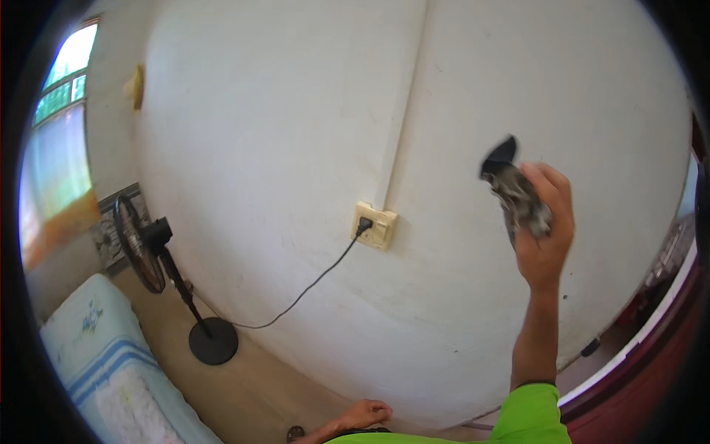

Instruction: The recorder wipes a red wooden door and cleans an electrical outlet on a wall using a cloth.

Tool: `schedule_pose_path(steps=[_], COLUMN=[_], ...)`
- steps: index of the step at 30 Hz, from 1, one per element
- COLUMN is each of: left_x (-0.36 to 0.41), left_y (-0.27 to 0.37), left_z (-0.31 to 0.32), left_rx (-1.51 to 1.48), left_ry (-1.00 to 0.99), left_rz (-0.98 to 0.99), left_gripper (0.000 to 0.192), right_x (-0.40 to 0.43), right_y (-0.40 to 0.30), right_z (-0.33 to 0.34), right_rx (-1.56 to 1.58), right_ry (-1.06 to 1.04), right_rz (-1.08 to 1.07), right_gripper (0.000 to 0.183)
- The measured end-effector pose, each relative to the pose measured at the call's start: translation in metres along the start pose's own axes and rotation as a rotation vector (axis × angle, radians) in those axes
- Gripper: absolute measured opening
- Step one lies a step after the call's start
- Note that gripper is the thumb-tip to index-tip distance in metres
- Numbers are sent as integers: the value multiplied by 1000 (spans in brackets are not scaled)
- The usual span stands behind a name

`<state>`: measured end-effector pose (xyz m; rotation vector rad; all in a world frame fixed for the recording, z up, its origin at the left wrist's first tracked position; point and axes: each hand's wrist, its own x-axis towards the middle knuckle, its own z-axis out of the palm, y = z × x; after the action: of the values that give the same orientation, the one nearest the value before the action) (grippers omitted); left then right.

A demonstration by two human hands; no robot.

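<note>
My right hand is raised in front of the white wall, gripping a crumpled grey cloth. A dark, pointed piece sticks out at the cloth's upper end; blur hides what it is. Low at the bottom centre, my left hand hangs near my waist with its fingers curled, and nothing shows in it. Between the hands, higher up, a yellowed wall socket has a black plug in it.
A black pedestal fan stands left on the floor, joined to a cord along the wall. A bed with a light blue striped cover lies lower left, below a curtained window. A dark red surface borders the right.
</note>
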<state>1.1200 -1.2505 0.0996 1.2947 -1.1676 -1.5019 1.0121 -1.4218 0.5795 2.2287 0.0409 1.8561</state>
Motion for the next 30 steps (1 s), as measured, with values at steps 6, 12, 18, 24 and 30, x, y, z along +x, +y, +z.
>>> schedule_pose_path(steps=[6,12,18,24,30], left_x=[-42,-71,-90,-91,-83], left_y=[-1,-6,34,38,22], left_z=[-70,-97,-112,-121,-122], left_rx=[-95,-105,-123,-121,-156], left_ry=[-4,-78,-72,-56,-23], left_rz=[60,-19,-74,-38,-18], left_gripper=[36,37,36,32,31], right_x=[102,177,106,-10,-41], right_y=[9,30,14,-18,-21], right_z=[102,170,189,197,197], right_rx=[-205,-552,-654,-563,-479], right_ry=[40,62,-155,-295,-398], right_rz=[-39,-77,-29,-1,-23], right_gripper=[37,36,35,36,35])
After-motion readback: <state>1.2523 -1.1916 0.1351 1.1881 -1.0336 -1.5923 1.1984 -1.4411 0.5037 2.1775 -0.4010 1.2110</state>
